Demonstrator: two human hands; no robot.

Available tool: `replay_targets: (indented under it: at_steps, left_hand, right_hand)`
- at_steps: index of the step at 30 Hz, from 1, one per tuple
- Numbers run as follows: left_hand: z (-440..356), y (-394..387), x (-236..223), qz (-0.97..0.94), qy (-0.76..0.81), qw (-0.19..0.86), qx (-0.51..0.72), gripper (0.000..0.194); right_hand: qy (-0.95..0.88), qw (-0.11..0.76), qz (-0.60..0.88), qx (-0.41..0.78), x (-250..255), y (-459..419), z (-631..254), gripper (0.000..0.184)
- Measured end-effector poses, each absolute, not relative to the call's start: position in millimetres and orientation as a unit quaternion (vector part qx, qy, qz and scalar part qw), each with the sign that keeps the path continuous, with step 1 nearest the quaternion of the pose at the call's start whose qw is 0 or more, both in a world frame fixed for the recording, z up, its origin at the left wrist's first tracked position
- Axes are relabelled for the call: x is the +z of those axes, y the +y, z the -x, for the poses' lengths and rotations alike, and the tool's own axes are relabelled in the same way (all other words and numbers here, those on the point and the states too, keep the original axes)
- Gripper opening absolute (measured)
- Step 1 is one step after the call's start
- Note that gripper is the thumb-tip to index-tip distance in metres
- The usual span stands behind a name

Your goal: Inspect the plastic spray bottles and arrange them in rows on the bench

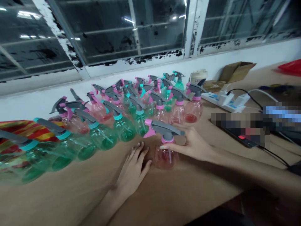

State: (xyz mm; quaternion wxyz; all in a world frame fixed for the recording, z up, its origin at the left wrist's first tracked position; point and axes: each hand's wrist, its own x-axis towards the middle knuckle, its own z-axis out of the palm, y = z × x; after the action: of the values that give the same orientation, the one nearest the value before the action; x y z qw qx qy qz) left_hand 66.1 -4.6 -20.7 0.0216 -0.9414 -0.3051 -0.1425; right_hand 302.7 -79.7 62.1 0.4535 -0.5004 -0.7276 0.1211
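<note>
My right hand [194, 144] is closed round the neck and upper body of a pink spray bottle [166, 158] with a grey and pink trigger head. The bottle stands upright on the brown table [98, 185], its nozzle pointing left. Just left of it, my left hand [133, 168] lies palm down with its fingers stretched out, holding nothing. Beyond my hands stand several more spray bottles: a green spray bottle [125, 129] with a turquoise collar is in the front row, and a pink spray bottle [194, 111] stands at that group's right end.
A white power strip [223, 102] with plugs and cables lies right of the bottles, near a phone [235, 133]. Behind are a white tub [198, 76] and an open cardboard box [236, 71]. Red-and-yellow cloth [14, 127] sits at left. A windowed wall borders the table.
</note>
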Motion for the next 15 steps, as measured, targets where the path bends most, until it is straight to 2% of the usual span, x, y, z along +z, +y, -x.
replay_targets:
  at_steps: [8, 15]
  left_hand:
    - [-66, 0, -17, 0.938, -0.311, 0.007, -0.153, 0.039]
    - [-62, 7, -24, 0.934, -0.318, -0.001, -0.164, 0.04]
  right_hand:
    - [-0.715, 0.415, 0.553, 0.103, 78, -110, -324, 0.03]
    - [-0.619, 0.432, 0.651, 0.084, 76, -144, -406, 0.029]
